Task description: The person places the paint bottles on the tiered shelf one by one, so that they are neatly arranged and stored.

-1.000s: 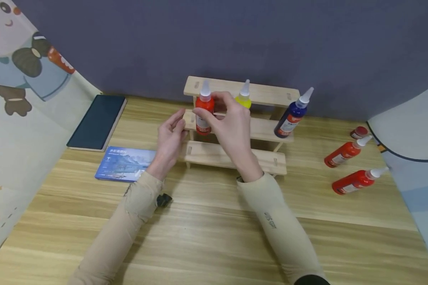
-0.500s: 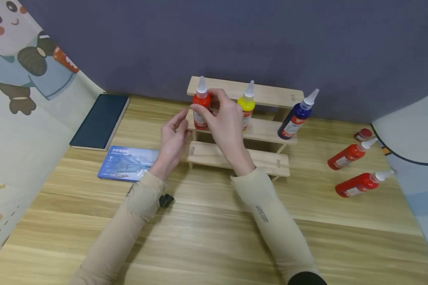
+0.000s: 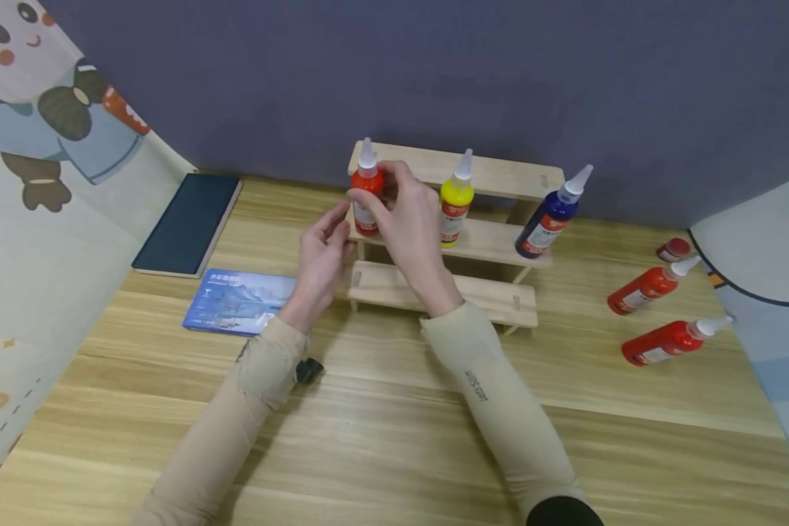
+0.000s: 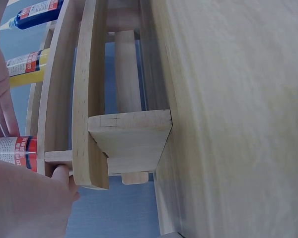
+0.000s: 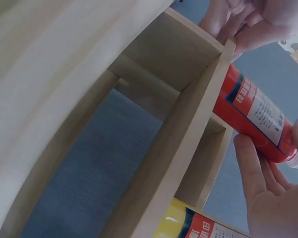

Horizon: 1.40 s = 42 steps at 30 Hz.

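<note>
A three-tier wooden display rack [image 3: 493,299] stands against the back wall. On the left end of its middle tier, a red paint bottle [image 3: 366,180] with a pointed white nozzle stands upright, pinched between the thumb and fingers of my right hand [image 3: 413,226]. My left hand [image 3: 318,267] holds the left end of that same tier, its fingertips close beside the bottle. A yellow paint bottle [image 3: 456,208] stands mid-tier, right of my right hand. At the tier's right end is a dark blue paint bottle [image 3: 547,223]. The right wrist view shows the red bottle's base at the tier.
Two more red paint bottles [image 3: 644,290] lie on the table at right, near a small red-lidded jar [image 3: 673,250]. Left of the rack are a blue paint box [image 3: 237,301] and a dark green notebook [image 3: 187,223]. A small black object [image 3: 309,370] lies beside my left wrist.
My right hand has moved the red bottle left and back to the middle tier's left end, uncovering the yellow bottle. My left hand stays at the rack's end. The head view has shifted slightly.
</note>
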Each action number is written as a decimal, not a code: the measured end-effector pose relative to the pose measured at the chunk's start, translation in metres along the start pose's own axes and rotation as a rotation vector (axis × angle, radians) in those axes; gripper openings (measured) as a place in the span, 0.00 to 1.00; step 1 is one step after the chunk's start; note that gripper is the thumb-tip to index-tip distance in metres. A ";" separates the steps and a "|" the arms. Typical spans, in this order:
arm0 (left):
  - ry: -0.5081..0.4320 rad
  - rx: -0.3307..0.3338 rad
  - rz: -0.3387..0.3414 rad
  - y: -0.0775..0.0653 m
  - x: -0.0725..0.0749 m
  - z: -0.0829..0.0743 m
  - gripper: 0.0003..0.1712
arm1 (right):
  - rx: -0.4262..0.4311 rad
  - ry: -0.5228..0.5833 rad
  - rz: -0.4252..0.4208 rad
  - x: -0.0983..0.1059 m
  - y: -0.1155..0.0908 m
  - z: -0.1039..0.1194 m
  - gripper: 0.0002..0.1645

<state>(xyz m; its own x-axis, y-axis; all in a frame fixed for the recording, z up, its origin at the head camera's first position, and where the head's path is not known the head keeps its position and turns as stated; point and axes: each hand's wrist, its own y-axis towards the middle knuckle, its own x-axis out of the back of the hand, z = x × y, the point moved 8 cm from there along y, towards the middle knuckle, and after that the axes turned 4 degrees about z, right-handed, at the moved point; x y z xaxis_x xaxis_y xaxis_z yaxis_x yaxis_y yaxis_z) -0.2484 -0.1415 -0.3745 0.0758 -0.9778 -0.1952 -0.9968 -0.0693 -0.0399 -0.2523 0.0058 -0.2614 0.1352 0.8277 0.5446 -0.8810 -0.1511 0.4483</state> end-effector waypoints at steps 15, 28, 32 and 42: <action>-0.023 -0.004 -0.013 0.001 -0.005 0.001 0.26 | -0.011 -0.014 0.020 0.001 -0.003 -0.005 0.35; -0.016 0.009 0.000 0.001 -0.007 0.002 0.26 | 0.026 0.064 -0.011 0.023 -0.023 0.005 0.41; -0.009 0.014 -0.002 0.002 -0.005 0.002 0.26 | 0.068 0.066 -0.018 0.034 -0.033 0.013 0.40; -0.006 0.013 -0.014 0.002 -0.001 0.002 0.26 | 0.186 0.035 -0.114 0.084 -0.067 0.026 0.39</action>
<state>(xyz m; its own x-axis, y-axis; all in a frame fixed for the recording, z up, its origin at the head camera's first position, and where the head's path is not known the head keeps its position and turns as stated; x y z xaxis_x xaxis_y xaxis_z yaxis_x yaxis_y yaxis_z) -0.2508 -0.1405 -0.3768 0.0898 -0.9756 -0.2004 -0.9952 -0.0802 -0.0555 -0.1704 0.0713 -0.2267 0.2109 0.8629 0.4593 -0.7614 -0.1497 0.6308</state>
